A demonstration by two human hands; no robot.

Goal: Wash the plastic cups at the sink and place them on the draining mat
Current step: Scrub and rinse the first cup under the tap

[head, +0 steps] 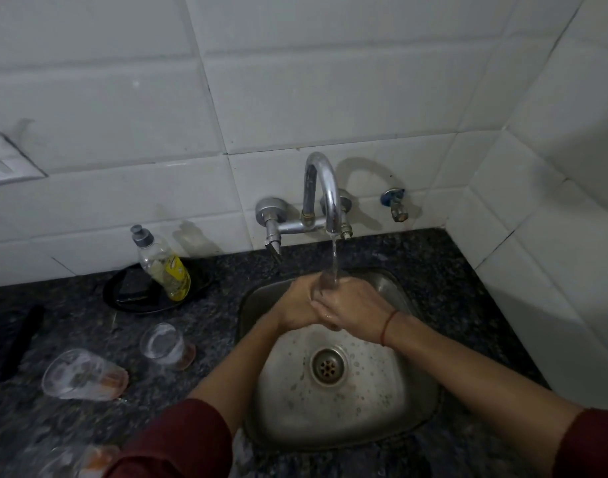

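Note:
Over the steel sink (413, 405), my left hand (297, 305) and my right hand (354, 310) wrap around a clear plastic cup (325, 282) from both sides. Water runs from the chrome tap (325, 191) straight onto the cup, which is mostly hidden by my fingers. On the dark counter to the left stand two more clear cups with orange bases: one (166, 345) near the sink and one (83, 374) further left. A third cup (78, 460) shows blurred at the bottom edge.
A dish soap bottle (164, 267) leans on a black plate (130, 298) holding a dark sponge, behind the cups. A black object (18, 343) lies at the far left. White tiled walls close in behind and on the right. A small valve (395, 203) sticks out right of the tap.

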